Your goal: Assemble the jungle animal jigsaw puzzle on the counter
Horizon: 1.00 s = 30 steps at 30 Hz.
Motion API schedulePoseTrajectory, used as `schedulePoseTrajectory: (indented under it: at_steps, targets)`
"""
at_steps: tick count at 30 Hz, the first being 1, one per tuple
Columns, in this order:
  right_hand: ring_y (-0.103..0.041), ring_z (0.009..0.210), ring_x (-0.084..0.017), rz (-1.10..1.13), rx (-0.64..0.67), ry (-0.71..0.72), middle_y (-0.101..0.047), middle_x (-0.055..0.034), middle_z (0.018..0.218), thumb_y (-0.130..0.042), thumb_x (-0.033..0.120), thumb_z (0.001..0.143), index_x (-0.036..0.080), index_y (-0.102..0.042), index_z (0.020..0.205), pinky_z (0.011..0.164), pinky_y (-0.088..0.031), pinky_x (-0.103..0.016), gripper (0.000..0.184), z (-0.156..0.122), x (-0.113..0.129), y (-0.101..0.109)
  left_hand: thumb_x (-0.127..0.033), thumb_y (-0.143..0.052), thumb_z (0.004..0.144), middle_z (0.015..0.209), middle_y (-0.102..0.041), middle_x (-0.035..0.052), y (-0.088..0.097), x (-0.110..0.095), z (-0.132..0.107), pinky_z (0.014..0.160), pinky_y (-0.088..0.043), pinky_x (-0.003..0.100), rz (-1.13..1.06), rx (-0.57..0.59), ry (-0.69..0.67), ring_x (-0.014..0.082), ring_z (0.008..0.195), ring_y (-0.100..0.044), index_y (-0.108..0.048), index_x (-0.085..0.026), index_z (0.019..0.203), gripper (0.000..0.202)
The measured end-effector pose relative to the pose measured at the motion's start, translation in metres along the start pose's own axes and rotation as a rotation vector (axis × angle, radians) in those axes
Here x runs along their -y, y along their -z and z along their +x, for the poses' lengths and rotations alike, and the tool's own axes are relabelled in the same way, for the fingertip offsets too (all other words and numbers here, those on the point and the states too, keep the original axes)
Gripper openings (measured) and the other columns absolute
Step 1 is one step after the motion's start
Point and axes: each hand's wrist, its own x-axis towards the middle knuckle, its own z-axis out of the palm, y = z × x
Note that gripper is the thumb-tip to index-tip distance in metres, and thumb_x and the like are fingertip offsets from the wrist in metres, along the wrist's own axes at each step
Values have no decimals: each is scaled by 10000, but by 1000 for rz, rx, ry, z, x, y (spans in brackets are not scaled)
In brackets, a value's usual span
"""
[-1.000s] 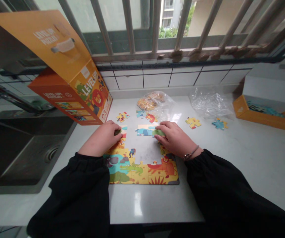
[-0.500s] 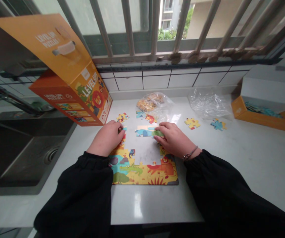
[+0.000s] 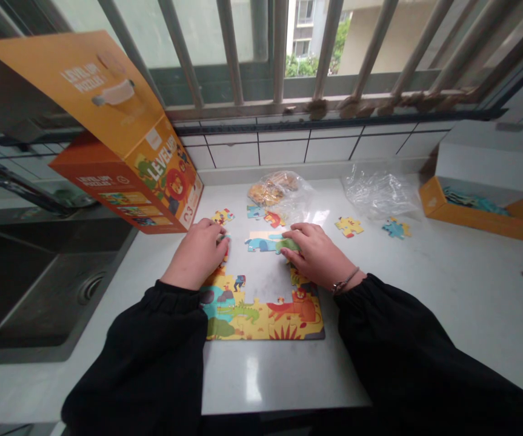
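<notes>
A half-assembled colourful animal jigsaw (image 3: 261, 306) lies on the white counter (image 3: 425, 290) in front of me. My left hand (image 3: 196, 254) rests curled on the puzzle's upper left edge, fingertips pressing on pieces there. My right hand (image 3: 318, 254) sits at the upper right, its fingers pinched on a green piece (image 3: 288, 244) joined to a short blue strip of pieces (image 3: 261, 242). Both arms wear black sleeves; a bracelet circles the right wrist.
An orange puzzle box (image 3: 125, 145) stands tilted at the left by a dark sink (image 3: 29, 278). Loose pieces (image 3: 349, 226) and two plastic bags (image 3: 283, 191) lie behind the puzzle. An open orange box tray (image 3: 483, 206) sits far right. A barred window runs above.
My left hand has slid slightly right and up along the puzzle's left edge. The right hand has stayed put on the green piece.
</notes>
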Motion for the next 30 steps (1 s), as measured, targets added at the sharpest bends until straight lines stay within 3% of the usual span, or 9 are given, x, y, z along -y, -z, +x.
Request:
schedulePoseTrajectory:
  at_steps: [10,17,24,28,30]
  targets:
    - [-494,1518,-394,-82,-84,-83,-501,-201,1665,-621,431,1088,244,-738,1444,1236,-464,-607,419,5,-7,-3,-329,-585,1001,1266,-732,176,-8,4,0,1156,-543,450,1,46,0,334,1257,-691,-768,-158,1182,310]
    - [-642,1337,-348,-35,-37,-127,-714,-206,1432,-570,428,1107,161,-772,1329,1192,-502,-543,402,22,-18,-2,-360,-562,1002,1284,-732,190,-7,4,1,1141,-541,462,12,55,-16,348,1242,-693,-758,-158,1202,346]
    - [-721,1269,-263,423,-273,-296,-785,-154,1315,-564,373,1081,183,-786,1216,1151,-566,-456,322,77,-37,14,-377,-543,1011,1286,-724,185,-10,8,3,1122,-548,458,-8,62,-6,348,1238,-695,-753,-157,1217,367]
    - [-770,1209,-231,905,-351,-440,-802,-148,1244,-560,296,1071,172,-752,1213,1090,-617,-443,269,129,-62,39,-363,-557,1009,1294,-723,174,-12,10,2,1123,-548,452,-16,46,14,342,1242,-692,-751,-155,1222,356]
    - [-773,1197,-220,954,-420,-453,-800,-130,1222,-630,275,1028,172,-754,1184,1080,-623,-417,225,149,-81,56,-359,-563,1011,1301,-722,172,-12,9,2,1120,-551,456,-17,52,25,340,1241,-692,-750,-162,1224,345]
